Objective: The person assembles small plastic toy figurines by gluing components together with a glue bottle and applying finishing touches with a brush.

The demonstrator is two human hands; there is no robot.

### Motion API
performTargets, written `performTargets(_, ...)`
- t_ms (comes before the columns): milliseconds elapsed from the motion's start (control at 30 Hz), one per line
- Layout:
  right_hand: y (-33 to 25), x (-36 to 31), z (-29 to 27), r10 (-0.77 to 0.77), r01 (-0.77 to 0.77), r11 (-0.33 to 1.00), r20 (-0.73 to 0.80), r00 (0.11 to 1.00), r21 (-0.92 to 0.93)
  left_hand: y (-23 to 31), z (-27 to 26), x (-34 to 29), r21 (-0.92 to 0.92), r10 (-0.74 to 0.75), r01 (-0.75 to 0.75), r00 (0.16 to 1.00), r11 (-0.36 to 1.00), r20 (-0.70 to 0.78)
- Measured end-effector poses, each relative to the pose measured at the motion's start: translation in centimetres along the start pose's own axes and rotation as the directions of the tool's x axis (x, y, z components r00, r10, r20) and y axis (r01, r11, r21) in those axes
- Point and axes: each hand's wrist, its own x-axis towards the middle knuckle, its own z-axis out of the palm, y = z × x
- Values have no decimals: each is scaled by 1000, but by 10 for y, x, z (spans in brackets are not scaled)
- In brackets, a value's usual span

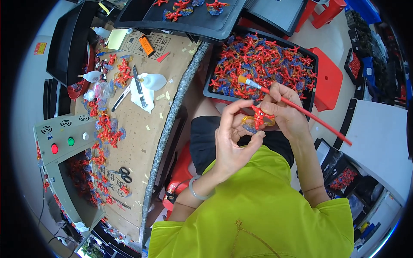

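Above my lap, my left hand (234, 137) pinches a small red toy figure (259, 117) with a translucent blue and yellow base. My right hand (286, 109) also has its fingers on the figure. Tucked in that same right hand is a long red-handled paintbrush (318, 117), its pale bristles pointing to the upper left. Just beyond both hands stands a black tray (315, 81) heaped with many similar red, blue and yellow figures (262, 60).
On the left, a cardboard-covered workbench (142, 137) carries a white bottle (154, 81), a utility knife (140, 86), scissors (124, 174) and rows of figures. A grey box with buttons (64, 137) stands there. A red stool (329, 81) is beside the tray.
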Motion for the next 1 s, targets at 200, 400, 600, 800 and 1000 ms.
performTargets(200,0,-1,-1,-259,281,941,130,957,-189,0,-3,1,229,-61,78,995,970,-81)
performTargets(400,-12,-2,0,-174,218,938,177,969,-269,1,-4,3,436,-11,23,999,900,-32)
performTargets(600,-15,-1,-1,-154,210,912,181,971,-351,4,-2,6,491,-59,67,998,869,-31)
performTargets(800,-15,0,-2,-151,203,917,172,973,-344,5,1,7,501,-44,57,998,863,-37)
performTargets(1000,-4,7,-17,-124,143,982,154,980,-122,5,2,8,562,161,-149,987,814,29)
